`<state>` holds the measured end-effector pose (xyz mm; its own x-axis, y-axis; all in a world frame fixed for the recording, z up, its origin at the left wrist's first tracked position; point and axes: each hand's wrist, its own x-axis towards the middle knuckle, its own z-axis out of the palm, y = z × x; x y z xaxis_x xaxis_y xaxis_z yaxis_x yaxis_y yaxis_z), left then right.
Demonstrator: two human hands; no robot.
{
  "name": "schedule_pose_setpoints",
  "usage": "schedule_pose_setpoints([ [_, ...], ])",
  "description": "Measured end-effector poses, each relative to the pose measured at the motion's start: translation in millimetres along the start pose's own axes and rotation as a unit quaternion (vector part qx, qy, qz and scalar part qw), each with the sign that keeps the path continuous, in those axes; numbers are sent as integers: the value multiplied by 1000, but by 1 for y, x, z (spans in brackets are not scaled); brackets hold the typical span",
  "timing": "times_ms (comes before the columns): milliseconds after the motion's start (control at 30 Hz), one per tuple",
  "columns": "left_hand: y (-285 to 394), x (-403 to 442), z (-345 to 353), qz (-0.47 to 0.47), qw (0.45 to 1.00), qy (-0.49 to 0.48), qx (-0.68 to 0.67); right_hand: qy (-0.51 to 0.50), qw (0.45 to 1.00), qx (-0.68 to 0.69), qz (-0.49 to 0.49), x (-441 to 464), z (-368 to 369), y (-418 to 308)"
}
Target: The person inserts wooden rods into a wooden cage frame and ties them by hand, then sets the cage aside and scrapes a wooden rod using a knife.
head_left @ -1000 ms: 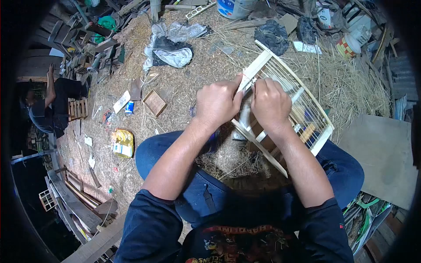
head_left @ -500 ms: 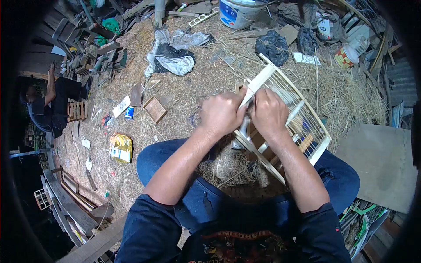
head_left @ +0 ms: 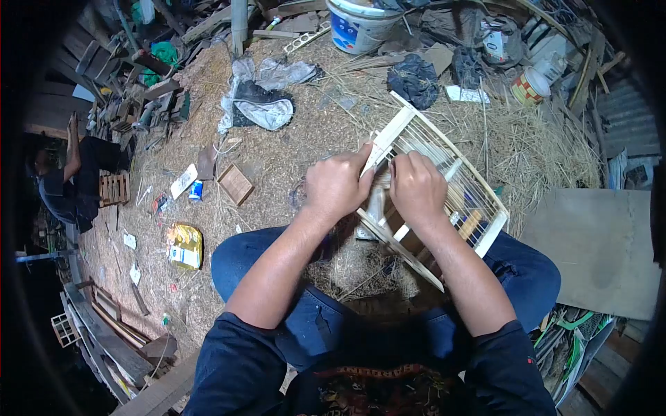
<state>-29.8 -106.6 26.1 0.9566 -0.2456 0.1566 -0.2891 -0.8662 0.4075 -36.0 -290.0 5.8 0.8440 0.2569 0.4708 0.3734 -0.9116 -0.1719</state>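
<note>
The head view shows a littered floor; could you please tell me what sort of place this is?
Probably a makeshift woodworking shed: scrap wood is piled at upper left, straw-like litter covers much of the ground, and a slatted wooden frame is being held.

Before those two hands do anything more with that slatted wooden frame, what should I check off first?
1. Left hand holding the slatted wooden frame: ok, thumb lies along its end bar.
2. Right hand gripping something: cannot tell, fingertips hidden.
3. Frame undamaged: cannot tell, the hands cover part.
4. Wooden tray away from the hands: ok.
5. Floor tidy: not ok, yellow packet and blue container lie there.
</note>
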Motion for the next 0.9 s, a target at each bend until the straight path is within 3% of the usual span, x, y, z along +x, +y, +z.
schedule_pose_setpoints([
  [133, 1, 0, 1, 7, 1000, -5, 14, 29, 999, -12, -29, 1, 3, 2],
  [267, -3, 0, 4, 19, 1000, 13, -1, 19, 997, 62, 29, 0, -16, 4],
  [333, -2, 0, 1, 1, 1000, 17, -12, -6, 983, 115, 141, -4, -46, 19],
  [400, -3, -1, -1, -3, 1000, 5, -13, 52, 976, 67, 202, -19, -71, 55],
  [467, -5, -3, 1, 19, 999, 45, -21, 50, 944, 13, 325, -40, -98, 85],
  [533, -8, -3, 4, 38, 998, 51, -21, 69, 921, 35, 381, -74, -100, 121],
  [600, -3, -3, -2, -9, 999, 0, -30, 93, 894, 56, 435, -102, -93, 138],
  [667, -11, -3, 6, 20, 999, 22, -41, 20, 825, 278, 492, -123, -87, 147],
  [700, -13, -3, 7, 11, 999, 16, -47, 14, 848, 248, 468, -130, -79, 154],
  [800, -17, -7, 8, 1, 998, 19, -63, 22, 840, 272, 469, -125, -88, 147],
  [900, -16, -14, -1, 32, 991, 88, -99, 41, 857, 258, 445, -114, -109, 133],
])
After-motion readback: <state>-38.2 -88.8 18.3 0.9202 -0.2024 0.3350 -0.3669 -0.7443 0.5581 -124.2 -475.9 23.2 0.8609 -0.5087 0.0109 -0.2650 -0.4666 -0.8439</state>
